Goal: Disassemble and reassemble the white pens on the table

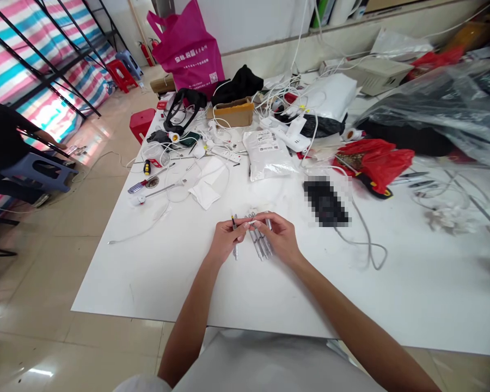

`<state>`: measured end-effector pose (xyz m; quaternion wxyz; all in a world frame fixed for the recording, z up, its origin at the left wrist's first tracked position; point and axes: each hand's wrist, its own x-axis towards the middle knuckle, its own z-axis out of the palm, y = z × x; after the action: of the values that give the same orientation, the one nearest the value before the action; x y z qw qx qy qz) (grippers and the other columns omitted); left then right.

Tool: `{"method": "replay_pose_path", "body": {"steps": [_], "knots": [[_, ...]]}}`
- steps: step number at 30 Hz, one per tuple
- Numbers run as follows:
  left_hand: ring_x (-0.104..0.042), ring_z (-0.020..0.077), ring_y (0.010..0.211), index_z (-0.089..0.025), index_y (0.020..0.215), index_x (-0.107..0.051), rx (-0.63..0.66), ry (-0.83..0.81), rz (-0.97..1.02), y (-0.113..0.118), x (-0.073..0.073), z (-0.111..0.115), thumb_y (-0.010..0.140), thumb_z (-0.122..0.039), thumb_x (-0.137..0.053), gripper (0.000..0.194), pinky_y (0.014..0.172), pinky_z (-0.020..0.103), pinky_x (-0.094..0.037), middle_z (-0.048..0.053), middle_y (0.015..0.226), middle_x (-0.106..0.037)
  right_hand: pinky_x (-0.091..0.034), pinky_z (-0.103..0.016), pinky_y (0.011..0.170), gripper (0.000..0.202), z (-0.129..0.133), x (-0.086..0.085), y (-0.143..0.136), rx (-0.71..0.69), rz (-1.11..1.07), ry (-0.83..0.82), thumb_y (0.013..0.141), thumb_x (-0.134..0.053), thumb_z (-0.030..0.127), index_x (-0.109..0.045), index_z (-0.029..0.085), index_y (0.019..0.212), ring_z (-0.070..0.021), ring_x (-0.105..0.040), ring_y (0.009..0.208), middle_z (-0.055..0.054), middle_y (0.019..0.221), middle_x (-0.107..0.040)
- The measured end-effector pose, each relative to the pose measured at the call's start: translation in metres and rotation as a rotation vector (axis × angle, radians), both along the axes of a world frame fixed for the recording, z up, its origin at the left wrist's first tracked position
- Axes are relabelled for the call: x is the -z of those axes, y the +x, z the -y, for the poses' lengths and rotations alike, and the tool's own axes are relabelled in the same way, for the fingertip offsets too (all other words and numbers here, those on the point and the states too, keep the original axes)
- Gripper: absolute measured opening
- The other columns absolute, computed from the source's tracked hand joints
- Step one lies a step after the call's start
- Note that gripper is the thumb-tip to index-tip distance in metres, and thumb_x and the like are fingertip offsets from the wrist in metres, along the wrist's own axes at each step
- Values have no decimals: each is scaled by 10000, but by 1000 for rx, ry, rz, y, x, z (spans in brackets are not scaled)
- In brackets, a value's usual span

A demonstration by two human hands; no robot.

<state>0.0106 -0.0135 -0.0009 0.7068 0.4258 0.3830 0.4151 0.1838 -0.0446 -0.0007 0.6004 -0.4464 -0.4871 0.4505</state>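
My left hand (227, 238) and my right hand (281, 234) meet over the white table (167, 288). Between their fingertips they pinch a small whitish piece (251, 222), too small to name. Several silver pens (260, 244) lie side by side on the table, partly under the fingers of my right hand. Beside my left hand is another silver pen (236, 251), and a thin dark stick with a yellow band (233, 220) shows at its fingers. Whether the left hand grips these two is unclear.
Screwdrivers (138, 186), a white packet (267, 155), tangled cables (286, 98) and a red plastic bag (386, 163) cover the table's far part. A blurred black object (325, 201) with a grey cable lies right of my hands. A person (4, 136) sits at far left.
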Motion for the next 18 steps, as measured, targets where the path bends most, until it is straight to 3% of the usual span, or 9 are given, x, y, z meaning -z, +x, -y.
{"method": "replay_pose_path", "body": {"steps": [10,14,18], "knots": [[-348,71,559,-139,1094,-833,-15,6,-39,-1,2,0,784,-459,-869,447,568,276,-207,-35,546,-467,-490,-351,788,247,-2,1,5,-93,109,-35,928,-730,507,-770,274,998,-188,-593,829,-24,881,-710],[-361,59,556,-140,1153,-815,15,10,-48,-1,3,0,809,-440,-856,458,558,268,-213,29,659,-632,-497,-336,783,346,-2,3,5,-124,119,-110,938,-682,584,-749,252,1003,-184,-591,810,-20,854,-714],[-413,56,551,-135,1191,-795,21,-17,-11,0,3,0,809,-428,-865,487,537,249,-235,61,724,-705,-461,-286,659,397,-2,7,2,-92,24,-206,935,-656,629,-699,238,989,-158,-553,717,3,783,-659]]}}
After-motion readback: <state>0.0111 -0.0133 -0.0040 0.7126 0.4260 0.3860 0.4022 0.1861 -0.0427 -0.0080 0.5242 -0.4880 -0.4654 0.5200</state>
